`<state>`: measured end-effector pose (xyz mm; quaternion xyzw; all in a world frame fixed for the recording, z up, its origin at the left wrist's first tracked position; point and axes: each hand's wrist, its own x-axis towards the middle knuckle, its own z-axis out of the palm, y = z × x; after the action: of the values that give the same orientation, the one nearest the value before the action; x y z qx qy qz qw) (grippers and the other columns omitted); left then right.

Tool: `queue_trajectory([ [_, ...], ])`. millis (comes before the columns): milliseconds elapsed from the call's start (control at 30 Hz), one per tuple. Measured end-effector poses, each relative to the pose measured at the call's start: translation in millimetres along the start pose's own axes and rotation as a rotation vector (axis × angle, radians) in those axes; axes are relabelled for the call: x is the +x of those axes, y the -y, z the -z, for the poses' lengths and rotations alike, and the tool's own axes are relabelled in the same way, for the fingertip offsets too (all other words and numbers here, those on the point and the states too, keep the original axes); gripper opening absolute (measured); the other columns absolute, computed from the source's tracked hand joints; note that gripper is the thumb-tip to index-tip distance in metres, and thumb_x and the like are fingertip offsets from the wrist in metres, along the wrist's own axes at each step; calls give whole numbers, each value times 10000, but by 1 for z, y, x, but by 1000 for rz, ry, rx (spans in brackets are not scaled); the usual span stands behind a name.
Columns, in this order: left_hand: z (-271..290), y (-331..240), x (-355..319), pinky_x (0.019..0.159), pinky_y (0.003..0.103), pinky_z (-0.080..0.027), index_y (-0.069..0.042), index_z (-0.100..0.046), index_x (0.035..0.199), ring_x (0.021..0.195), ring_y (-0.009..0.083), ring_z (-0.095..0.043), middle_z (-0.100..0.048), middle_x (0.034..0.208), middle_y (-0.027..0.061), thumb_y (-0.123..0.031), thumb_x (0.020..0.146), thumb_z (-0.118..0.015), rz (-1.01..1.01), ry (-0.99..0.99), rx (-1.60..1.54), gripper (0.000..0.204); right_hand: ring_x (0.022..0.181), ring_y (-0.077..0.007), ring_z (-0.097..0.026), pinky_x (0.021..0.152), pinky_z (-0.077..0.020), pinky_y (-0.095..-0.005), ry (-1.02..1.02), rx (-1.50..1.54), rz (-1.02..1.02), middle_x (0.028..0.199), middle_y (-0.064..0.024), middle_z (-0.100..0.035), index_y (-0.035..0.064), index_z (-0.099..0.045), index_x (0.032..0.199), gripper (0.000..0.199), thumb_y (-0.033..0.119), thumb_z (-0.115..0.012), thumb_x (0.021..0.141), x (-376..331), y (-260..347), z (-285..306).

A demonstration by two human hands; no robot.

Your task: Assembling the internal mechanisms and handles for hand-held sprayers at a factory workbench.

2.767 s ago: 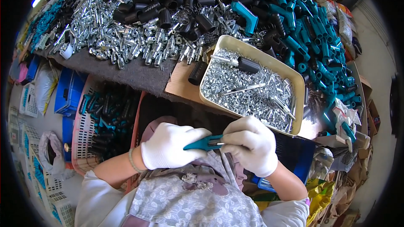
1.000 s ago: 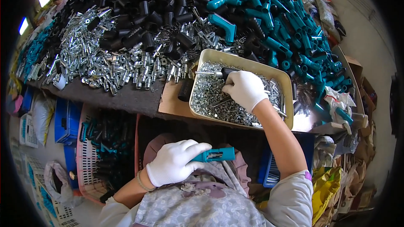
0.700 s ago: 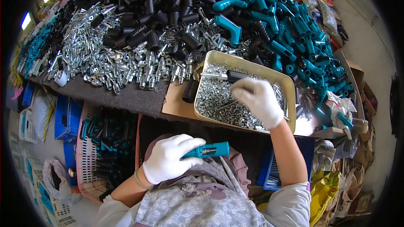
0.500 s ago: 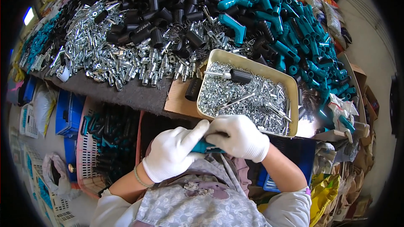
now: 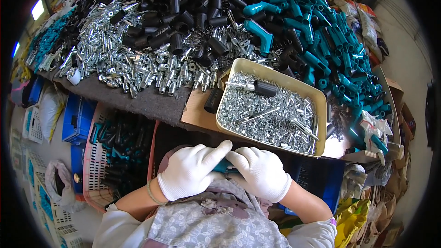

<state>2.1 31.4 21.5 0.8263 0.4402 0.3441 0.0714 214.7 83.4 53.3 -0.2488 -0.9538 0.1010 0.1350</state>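
Observation:
Both of my hands wear white gloves and meet in front of my apron, just below the cream tray. My left hand [image 5: 189, 171] is wrapped round a teal plastic part [image 5: 223, 165], its thumb stretched across the top. From the other side, my right hand [image 5: 261, 173] grips the same part, its thumb close to the left one. Most of the part lies hidden under the gloves, so its full shape does not show. The tray [image 5: 322, 128] holds many small silver metal bits, a black tube [image 5: 265, 88] on a metal rod, and a loose slim rod [image 5: 259, 115].
Silver metal fittings [image 5: 110, 36] are heaped at left on the bench, with black tubes [image 5: 177, 43] behind. Teal angled housings [image 5: 262, 34] pile up at right. A pink crate [image 5: 94, 174] of teal and black pieces stands below left, beside a blue box [image 5: 77, 117].
My right hand has moved down and right, its curled fingers going from above the teal part to its side. My left hand stays on the part. The whole view has shifted slightly.

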Motion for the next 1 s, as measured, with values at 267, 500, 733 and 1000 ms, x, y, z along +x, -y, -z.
queue_trajectory([
  [267,0,-11,-4,776,407,-551,-28,-491,1359,964,382,-683,-682,1096,194,-156,781,-789,438,144,-491,663,809,-251,-611,720,-506,-374,-33,-65,242,929,-51,-618,86,-640,1077,398,260,-732,732,6,-21,-7],
  [500,-4,-8,-8,844,360,-541,-11,-619,1158,980,316,-678,-660,1121,177,-2,718,-794,368,-71,-403,474,876,-363,-643,778,-511,-450,-258,6,-297,878,-153,-676,70,-719,894,182,241,-674,854,72,-82,12],
  [733,-4,1,-25,836,327,-540,-31,-629,1161,953,268,-692,-672,1117,149,-55,759,-788,385,-167,-512,433,827,-378,-652,743,-508,-443,-152,81,-403,839,-175,-679,60,-685,883,160,212,-671,833,73,-95,-3],
  [1000,4,15,-20,661,301,-562,84,-491,1282,828,200,-657,-628,1052,148,-95,899,-663,848,-156,-1284,456,713,-87,-594,671,-504,-249,-474,969,-610,808,-40,-689,-7,-658,805,34,17,-681,802,46,-35,9],
])
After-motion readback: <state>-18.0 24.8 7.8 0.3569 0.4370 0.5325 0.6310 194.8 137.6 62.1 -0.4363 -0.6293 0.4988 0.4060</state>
